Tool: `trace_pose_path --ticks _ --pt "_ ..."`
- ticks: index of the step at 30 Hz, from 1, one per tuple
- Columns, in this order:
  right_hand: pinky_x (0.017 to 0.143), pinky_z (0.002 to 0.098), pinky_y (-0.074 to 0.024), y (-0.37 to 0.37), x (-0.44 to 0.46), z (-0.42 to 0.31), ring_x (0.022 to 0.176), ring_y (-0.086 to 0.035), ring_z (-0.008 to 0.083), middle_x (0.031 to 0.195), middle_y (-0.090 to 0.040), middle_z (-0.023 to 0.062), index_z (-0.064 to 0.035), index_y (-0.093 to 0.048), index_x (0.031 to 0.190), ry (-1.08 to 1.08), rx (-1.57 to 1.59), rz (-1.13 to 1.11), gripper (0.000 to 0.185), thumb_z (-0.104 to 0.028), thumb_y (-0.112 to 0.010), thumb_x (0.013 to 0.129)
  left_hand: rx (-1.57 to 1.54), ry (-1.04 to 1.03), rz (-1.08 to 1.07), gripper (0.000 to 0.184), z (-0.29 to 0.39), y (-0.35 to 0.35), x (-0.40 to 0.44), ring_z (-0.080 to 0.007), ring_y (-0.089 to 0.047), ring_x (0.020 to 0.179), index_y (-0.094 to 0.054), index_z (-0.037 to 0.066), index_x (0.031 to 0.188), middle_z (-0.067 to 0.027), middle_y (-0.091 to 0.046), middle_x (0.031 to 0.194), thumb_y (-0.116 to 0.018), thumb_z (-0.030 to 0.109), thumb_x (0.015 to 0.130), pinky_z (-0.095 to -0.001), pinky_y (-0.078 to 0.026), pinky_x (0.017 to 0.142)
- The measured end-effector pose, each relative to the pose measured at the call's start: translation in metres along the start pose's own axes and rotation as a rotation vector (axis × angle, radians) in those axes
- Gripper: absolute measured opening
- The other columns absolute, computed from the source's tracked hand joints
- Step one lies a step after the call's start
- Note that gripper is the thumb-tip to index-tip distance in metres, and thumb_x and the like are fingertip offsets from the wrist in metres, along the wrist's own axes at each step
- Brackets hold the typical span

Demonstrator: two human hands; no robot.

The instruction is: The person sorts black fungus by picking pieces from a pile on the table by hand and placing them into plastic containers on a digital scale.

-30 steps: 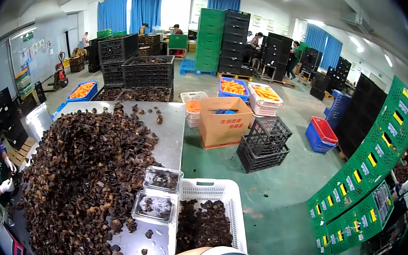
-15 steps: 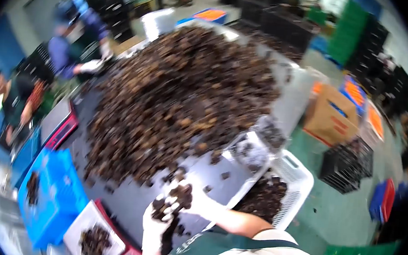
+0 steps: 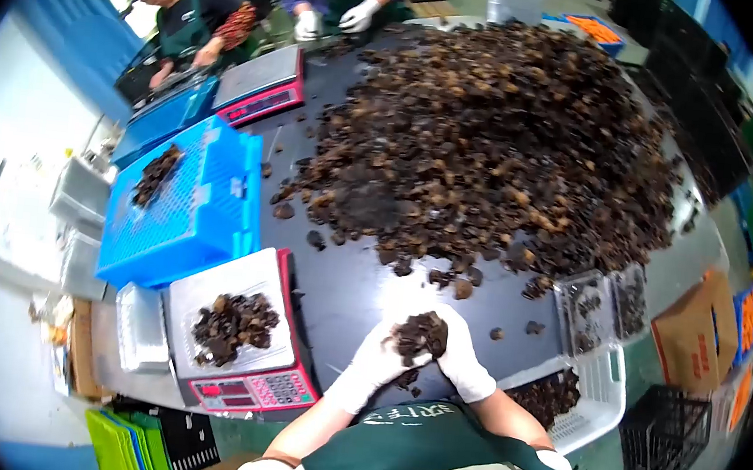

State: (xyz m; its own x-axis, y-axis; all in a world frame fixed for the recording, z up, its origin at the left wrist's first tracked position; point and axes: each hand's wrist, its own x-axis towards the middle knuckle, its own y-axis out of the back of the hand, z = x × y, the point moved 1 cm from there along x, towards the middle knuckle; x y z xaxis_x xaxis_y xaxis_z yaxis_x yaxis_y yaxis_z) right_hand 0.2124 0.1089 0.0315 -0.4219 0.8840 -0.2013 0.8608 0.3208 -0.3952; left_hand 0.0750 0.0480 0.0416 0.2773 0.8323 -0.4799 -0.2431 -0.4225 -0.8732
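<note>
My left hand [image 3: 377,358] and my right hand [image 3: 464,359], both in white gloves, are cupped together around a handful of dark brown mushroom-like pieces [image 3: 421,336]. Their exact kind is hard to make out. A few pieces hang below the fingers, over the table's near edge. Beyond my hands rises a large pile of the same brown pieces [image 3: 512,148] on the dark table [image 3: 336,276]. To the left, a red-edged weighing scale [image 3: 261,396] carries a small heap of pieces [image 3: 234,328].
A blue crate [image 3: 180,207] and a second scale [image 3: 264,88] line the left side. At right are clear plastic boxes [image 3: 580,309], a white basket [image 3: 601,393], a cardboard carton [image 3: 698,334] and a black crate [image 3: 665,435]. Two people [image 3: 193,22] work at the far left.
My view has swung left, so the scales and blue crate now appear farther right. Both hands have come closer together around the handful, near my body.
</note>
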Motion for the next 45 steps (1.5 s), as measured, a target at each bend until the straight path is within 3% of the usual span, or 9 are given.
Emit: trace_pose_path --ticks 1,5,7,10,19,25,29,35,45 --pt "0.08 0.0312 -0.0498 -0.01 0.002 0.003 0.092 -0.059 0.0183 0.1 -0.061 0.0073 -0.0003 -0.057 0.103 -0.071 0.05 0.108 0.017 -0.01 -0.055 0.089 0.008 -0.048 -0.008 0.033 -0.006 0.003 0.003 -0.0275 -0.057 0.105 -0.056 0.01 0.116 -0.0117 -0.06 0.115 -0.053 0.033 0.092 -0.0443 -0.047 0.09" --pt "0.084 0.0399 -0.0458 -0.039 -0.005 0.014 0.088 -0.057 0.03 0.096 -0.06 0.0134 -0.0027 -0.063 0.1 0.689 -0.961 0.177 0.022 -0.014 -0.055 0.083 -0.211 -0.234 -0.073 0.029 -0.022 0.063 0.037 -0.0158 -0.056 0.104 -0.052 0.005 0.122 -0.0057 -0.059 0.109 -0.051 0.019 0.096 -0.0276 -0.048 0.09" --pt "0.088 0.0418 -0.0429 -0.056 -0.003 -0.004 0.095 -0.055 0.0308 0.102 -0.059 0.0138 -0.0019 -0.063 0.101 0.589 -0.874 0.063 0.025 -0.014 -0.052 0.082 0.318 -0.241 0.336 0.067 -0.016 0.018 0.017 -0.0399 -0.029 0.136 -0.032 0.004 0.143 -0.017 -0.033 0.147 -0.059 0.032 0.088 -0.0447 -0.022 0.113" --pt "0.088 0.0431 -0.0406 -0.075 0.008 -0.013 0.096 -0.053 0.0333 0.101 -0.058 0.0126 -0.003 -0.061 0.103 0.596 -0.822 -0.148 0.027 -0.016 -0.052 0.082 0.186 -0.615 0.168 0.03 -0.003 0.034 0.018 -0.0154 -0.055 0.104 -0.053 0.003 0.121 -0.0065 -0.059 0.111 -0.044 0.021 0.1 -0.0286 -0.046 0.091" --pt "0.09 0.0437 -0.0429 -0.228 0.038 -0.032 0.101 -0.053 0.0348 0.106 -0.056 0.0154 -0.003 -0.06 0.102 0.998 -0.47 -0.55 0.023 -0.011 -0.059 0.08 1.242 -1.578 0.606 0.021 0.113 -0.033 -0.13 -0.0218 -0.06 0.093 -0.061 -0.002 0.104 -0.011 -0.063 0.1 -0.047 0.01 0.093 -0.0337 -0.047 0.083" --pt "0.09 0.0408 -0.0423 -0.286 0.054 -0.003 0.101 -0.054 0.0302 0.105 -0.058 0.0125 -0.0048 -0.06 0.104 0.939 -0.678 -0.686 0.023 -0.015 -0.057 0.084 1.755 -1.556 1.068 0.015 0.176 -0.005 -0.193 -0.029 -0.061 0.089 -0.068 0.008 0.095 -0.0119 -0.063 0.095 -0.064 0.015 0.083 -0.0371 -0.049 0.079" --pt "0.085 0.0391 -0.0438 -0.283 0.065 0.013 0.096 -0.056 0.0269 0.104 -0.06 0.0077 -0.0086 -0.065 0.099 0.952 -0.868 -0.762 0.023 -0.019 -0.062 0.078 2.122 -1.286 1.008 0.015 0.2 0.031 -0.211 -0.0296 -0.057 0.097 -0.069 0.009 0.096 -0.0104 -0.062 0.1 -0.061 0.013 0.083 -0.0383 -0.045 0.087" --pt "0.084 0.0385 -0.0486 -0.273 0.072 -0.009 0.095 -0.06 0.0305 0.102 -0.062 0.0127 -0.0047 -0.064 0.097 0.653 -0.677 -0.821 0.017 -0.006 -0.06 0.081 1.743 -1.16 0.87 0.038 0.204 0.052 -0.232 -0.0306 -0.046 0.12 -0.059 0.015 0.125 -0.0149 -0.045 0.136 -0.047 0.011 0.09 -0.0376 -0.036 0.103" --pt "0.095 0.0387 -0.0407 -0.254 0.083 -0.037 0.108 -0.052 0.028 0.111 -0.057 0.0135 -0.0065 -0.063 0.104 0.443 -0.778 -0.758 0.033 -0.013 -0.07 0.073 1.765 -1.293 0.802 0.049 0.21 0.047 -0.3 -0.0262 -0.047 0.122 -0.05 0.004 0.13 -0.014 -0.049 0.131 -0.06 0.016 0.083 -0.0354 -0.035 0.104"
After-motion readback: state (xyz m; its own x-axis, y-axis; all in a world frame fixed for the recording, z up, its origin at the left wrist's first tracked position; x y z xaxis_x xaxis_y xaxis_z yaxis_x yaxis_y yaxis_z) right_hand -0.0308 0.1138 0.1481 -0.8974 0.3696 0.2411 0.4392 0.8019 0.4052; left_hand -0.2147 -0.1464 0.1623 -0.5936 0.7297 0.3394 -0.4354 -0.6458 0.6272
